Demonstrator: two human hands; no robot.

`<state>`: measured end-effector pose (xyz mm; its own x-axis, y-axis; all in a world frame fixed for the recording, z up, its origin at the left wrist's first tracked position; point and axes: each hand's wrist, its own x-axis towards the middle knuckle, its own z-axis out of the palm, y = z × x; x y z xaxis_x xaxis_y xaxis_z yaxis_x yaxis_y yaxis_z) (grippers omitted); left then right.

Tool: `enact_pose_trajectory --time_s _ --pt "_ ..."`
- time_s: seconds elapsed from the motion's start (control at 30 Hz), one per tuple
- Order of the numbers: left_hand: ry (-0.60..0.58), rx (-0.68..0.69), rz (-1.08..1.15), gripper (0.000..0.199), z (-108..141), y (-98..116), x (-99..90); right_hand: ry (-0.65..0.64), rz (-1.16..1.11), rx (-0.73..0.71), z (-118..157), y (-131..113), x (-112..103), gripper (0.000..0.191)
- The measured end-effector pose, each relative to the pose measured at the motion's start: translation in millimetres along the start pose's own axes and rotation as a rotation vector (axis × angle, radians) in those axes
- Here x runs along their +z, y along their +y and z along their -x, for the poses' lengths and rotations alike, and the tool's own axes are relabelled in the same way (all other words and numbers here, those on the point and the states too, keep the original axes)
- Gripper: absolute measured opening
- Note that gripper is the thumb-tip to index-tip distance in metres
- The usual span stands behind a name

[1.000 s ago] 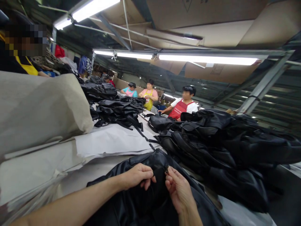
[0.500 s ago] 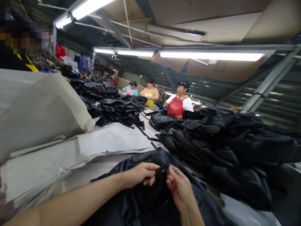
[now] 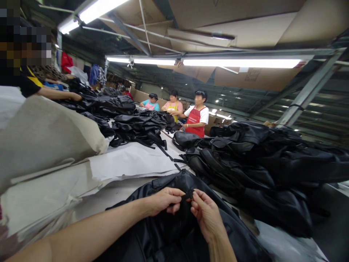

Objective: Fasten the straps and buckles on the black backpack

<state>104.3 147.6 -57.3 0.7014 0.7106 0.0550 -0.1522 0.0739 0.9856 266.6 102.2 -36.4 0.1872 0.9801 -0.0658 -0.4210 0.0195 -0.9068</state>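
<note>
A black leather-look bag lies in front of me, its top near the table edge. Above it, my left hand is closed in a pinch on a short black strap. My right hand comes from the other side, thumb and fingertips pinched on a small dark piece at the strap's end. That piece looks like a buckle, but it is too small and dark to be certain. The two hands are close together, only a short bit of strap showing between them.
Black bags are heaped on the right, and another pile lies ahead on the left. White sheets and pale fabric cover the left side. Several co-workers stand along the table, one in a red apron.
My hands stay almost in place, the right shifting slightly left toward the strap. The co-worker in the red apron has moved left, and the co-worker at far left now reaches toward the pile.
</note>
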Motion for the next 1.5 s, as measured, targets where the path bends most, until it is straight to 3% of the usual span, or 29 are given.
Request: enact_pose_trajectory --time_s 0.23,0.43,0.57,0.77,0.97,1.07,1.33,1.5 --pt "0.013 0.027 -0.057 0.018 -13.6 10.8 11.7 -0.032 0.134 -0.052 1.9 0.7 0.7 0.061" --pt "0.129 0.215 -0.275 0.049 -12.8 27.0 10.8 -0.036 0.146 -0.051 0.5 1.3 -0.7 0.058" --pt "0.185 0.332 -0.366 0.035 -14.8 32.4 11.2 -0.03 0.171 -0.063 0.7 2.1 -2.3 0.058" --pt "0.128 0.468 -0.279 0.012 -15.4 32.6 3.0 0.059 0.251 -0.051 2.2 -0.1 3.7 0.062" --pt "-0.108 0.334 -0.307 0.009 3.1 35.4 -42.0 0.159 0.433 -0.056 2.7 0.5 14.6 0.059" --pt "-0.203 0.284 -0.349 0.012 6.7 36.2 -54.0 0.157 0.497 -0.058 1.4 3.0 13.6 0.055" --pt "-0.355 0.213 -0.378 0.031 8.2 39.3 -58.7 0.161 0.479 -0.036 5.7 -0.1 15.6 0.053" --pt "-0.358 0.204 -0.366 0.032 9.7 40.5 -60.8 0.169 0.538 -0.013 5.0 -1.6 16.0 0.051"
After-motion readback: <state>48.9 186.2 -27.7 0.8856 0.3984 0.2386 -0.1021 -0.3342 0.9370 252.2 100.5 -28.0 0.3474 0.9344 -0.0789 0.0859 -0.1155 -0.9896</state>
